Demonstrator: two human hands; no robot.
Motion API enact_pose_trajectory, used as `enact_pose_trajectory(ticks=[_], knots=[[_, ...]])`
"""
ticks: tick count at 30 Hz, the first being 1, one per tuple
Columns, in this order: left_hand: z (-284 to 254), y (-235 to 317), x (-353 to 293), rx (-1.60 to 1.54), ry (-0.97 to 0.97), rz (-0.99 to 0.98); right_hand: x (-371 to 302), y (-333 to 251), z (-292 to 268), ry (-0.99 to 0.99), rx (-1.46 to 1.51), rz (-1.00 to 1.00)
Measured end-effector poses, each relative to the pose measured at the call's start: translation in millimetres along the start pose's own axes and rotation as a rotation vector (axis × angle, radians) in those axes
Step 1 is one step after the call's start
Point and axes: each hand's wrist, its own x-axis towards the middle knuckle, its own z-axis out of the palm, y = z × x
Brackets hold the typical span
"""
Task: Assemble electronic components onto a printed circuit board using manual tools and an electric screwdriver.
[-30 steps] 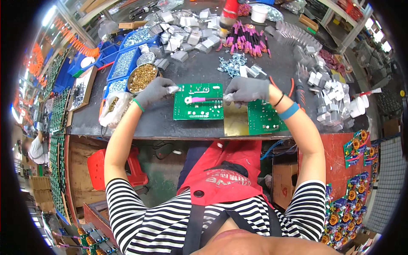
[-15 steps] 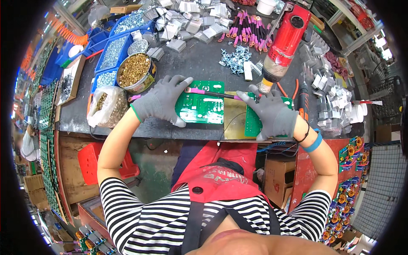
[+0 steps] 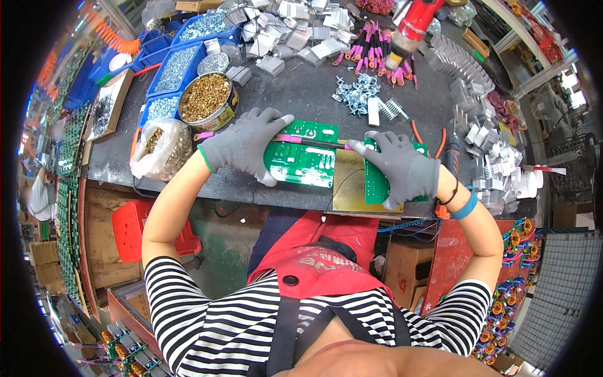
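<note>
My left hand (image 3: 248, 147), in a grey glove, holds the left edge of a green circuit board (image 3: 301, 166), thumb and forefinger spread along it. A black cable (image 3: 320, 144) with pink ends lies across this board; a pink end also shows left of my hand. My right hand (image 3: 402, 166), gloved too, grips a second green circuit board (image 3: 375, 182), its fingers spread over it and covering much of it. Between the boards shows a yellowish plate (image 3: 348, 182). The red power driver (image 3: 411, 31) hangs beyond, clear of both boards.
Blue bins (image 3: 173, 69) of screws, a tub (image 3: 206, 100) of brass-coloured fasteners and a plastic bag (image 3: 162, 149) are at the left. Heat sinks (image 3: 295, 31), pink-ended cables (image 3: 374, 53) and metal clips (image 3: 357, 93) lie behind. An orange-black screwdriver (image 3: 452, 154) is at the right.
The red driver has risen off the right board and swung away to the far side. My hands stay at the two boards, and my right fingers have shifted slightly.
</note>
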Motion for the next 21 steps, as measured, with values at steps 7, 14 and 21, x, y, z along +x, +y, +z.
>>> enact_pose_trajectory(ticks=[7, 14, 21], knots=[[0.0, -0.2, -4.2, 0.014, -0.014, 0.021, 5.4, 7.6, 2.6, 0.032, 0.026, -0.087], [-39.1, -99.5, -44.8, -0.240, 0.550, -0.337, -43.7, 34.9, -16.6, 0.358, 0.373, 0.029], [-46.6, -335.9, -77.6, 0.025, 0.432, -0.934, -26.2, 19.7, -46.7, 0.931, 0.820, 0.156]])
